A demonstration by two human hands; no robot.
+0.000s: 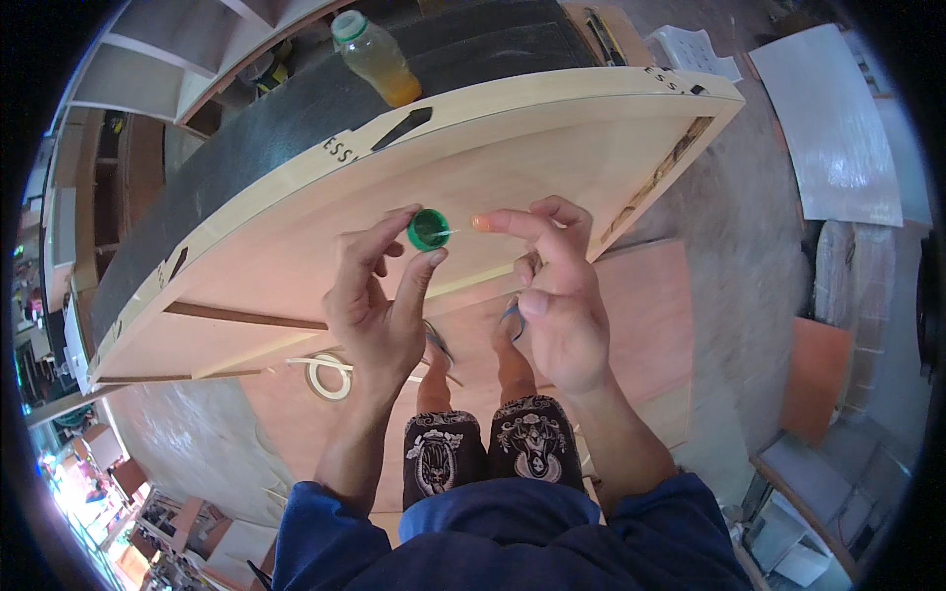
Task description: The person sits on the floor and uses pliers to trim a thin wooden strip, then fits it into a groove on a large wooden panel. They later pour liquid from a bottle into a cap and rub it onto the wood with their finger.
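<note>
My left hand pinches a round green bottle cap between thumb and index finger, its hollow side turned toward me. Just right of the cap is my right hand, index finger stretched toward it and the other fingers bent, with nothing held. Something orange covers that fingertip. A thin pale strand spans the gap from cap to finger; what it is made of I cannot tell. Beyond both hands, an uncapped-looking clear bottle with a green rim and yellow-orange contents leans on the dark surface.
A large curved wooden panel with pale edge banding stands before me. Coiled pale strip lies on the plywood sheet by my feet. Shelving is at far left, a white plastic stool and wrapped board at far right.
</note>
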